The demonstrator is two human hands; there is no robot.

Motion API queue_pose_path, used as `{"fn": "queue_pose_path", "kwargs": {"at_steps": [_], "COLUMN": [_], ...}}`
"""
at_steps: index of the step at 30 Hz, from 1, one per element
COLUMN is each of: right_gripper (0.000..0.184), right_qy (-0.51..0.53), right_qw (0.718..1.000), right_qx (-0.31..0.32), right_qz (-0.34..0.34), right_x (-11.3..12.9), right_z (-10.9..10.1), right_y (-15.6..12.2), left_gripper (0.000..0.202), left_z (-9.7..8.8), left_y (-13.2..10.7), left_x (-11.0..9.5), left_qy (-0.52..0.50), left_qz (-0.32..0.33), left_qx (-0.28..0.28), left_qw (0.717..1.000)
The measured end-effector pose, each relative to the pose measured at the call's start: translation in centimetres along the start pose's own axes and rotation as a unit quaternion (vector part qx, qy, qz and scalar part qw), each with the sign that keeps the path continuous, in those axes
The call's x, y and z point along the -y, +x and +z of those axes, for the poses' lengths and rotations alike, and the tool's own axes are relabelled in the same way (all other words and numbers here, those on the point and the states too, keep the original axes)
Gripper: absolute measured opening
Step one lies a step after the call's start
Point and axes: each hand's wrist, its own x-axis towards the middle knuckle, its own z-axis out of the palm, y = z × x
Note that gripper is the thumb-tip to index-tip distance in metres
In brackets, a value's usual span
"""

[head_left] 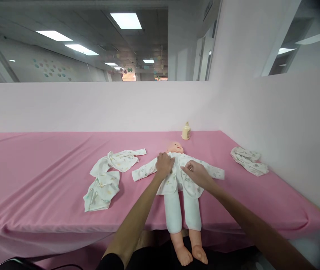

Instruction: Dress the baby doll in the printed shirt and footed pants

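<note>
A baby doll (175,147) lies on its back on the pink-covered table (36,168), head toward the wall, bare feet hanging over the near edge. It wears white trousers (182,210) and an open white printed jacket (193,187). My left hand (164,165) rests on the doll's chest, fingers curled on the jacket's left front panel. My right hand (195,173) pinches the jacket's right front panel close to the middle of the chest.
Loose printed baby garments (106,176) lie to the doll's left. Another crumpled garment (248,160) sits at the right near the side wall. A small cream bottle (186,131) stands by the back wall behind the doll's head.
</note>
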Motion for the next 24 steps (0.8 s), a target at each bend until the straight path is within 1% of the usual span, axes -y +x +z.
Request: {"fn": "queue_pose_path", "kwargs": {"at_steps": [1, 3, 5, 6, 8, 9, 12, 14, 16, 19, 21, 24], "right_gripper": [0.027, 0.028, 0.033, 0.037, 0.041, 0.041, 0.031, 0.024, 0.018, 0.017, 0.019, 0.022], "right_qy": [0.000, 0.003, -0.002, -0.010, -0.043, -0.065, -0.126, -0.152, -0.165, -0.175, -0.180, -0.195], "right_qw": [0.999, 0.996, 0.992, 0.990, 0.986, 0.984, 0.978, 0.979, 0.981, 0.982, 0.981, 0.977], "right_qx": [-0.026, -0.056, -0.073, -0.082, -0.098, -0.103, -0.092, -0.071, -0.049, -0.034, -0.032, -0.044], "right_qz": [0.027, 0.074, 0.104, 0.113, 0.125, 0.129, 0.136, 0.119, 0.089, 0.064, 0.065, 0.071], "right_x": [-0.4, -0.9, -1.0, -0.8, -0.2, 0.1, 0.2, -0.4, -1.3, -2.3, -2.3, -1.7], "right_z": [0.2, 0.8, 1.8, 2.4, 3.6, 4.1, 5.0, 4.9, 4.6, 3.8, 3.2, 2.3], "right_y": [1.3, 3.8, 5.9, 6.7, 7.7, 8.0, 8.3, 8.4, 8.6, 8.9, 9.0, 9.2], "left_gripper": [0.022, 0.012, 0.011, 0.012, 0.007, 0.006, 0.013, 0.014, 0.014, 0.016, 0.020, 0.022], "left_z": [0.2, 0.6, 0.8, 1.0, 1.4, 1.6, 2.1, 2.4, 2.5, 2.5, 2.4, 2.2], "left_y": [0.5, 1.3, 1.9, 2.1, 2.3, 2.3, 1.8, 1.6, 1.4, 1.4, 1.4, 1.5], "left_x": [0.0, 0.0, 0.2, 0.3, 0.6, 0.8, 1.3, 1.5, 1.6, 1.5, 1.5, 1.5], "left_qy": [-0.031, -0.090, -0.123, -0.132, -0.155, -0.167, -0.194, -0.226, -0.271, -0.323, -0.336, -0.335], "left_qz": [0.000, 0.002, -0.003, -0.005, -0.013, -0.017, -0.024, -0.022, -0.016, -0.009, -0.011, -0.027], "left_qx": [-0.005, 0.003, 0.020, 0.020, -0.003, -0.021, -0.065, -0.087, -0.110, -0.131, -0.134, -0.136], "left_qw": [1.000, 0.996, 0.992, 0.991, 0.988, 0.986, 0.979, 0.970, 0.956, 0.937, 0.932, 0.932]}}
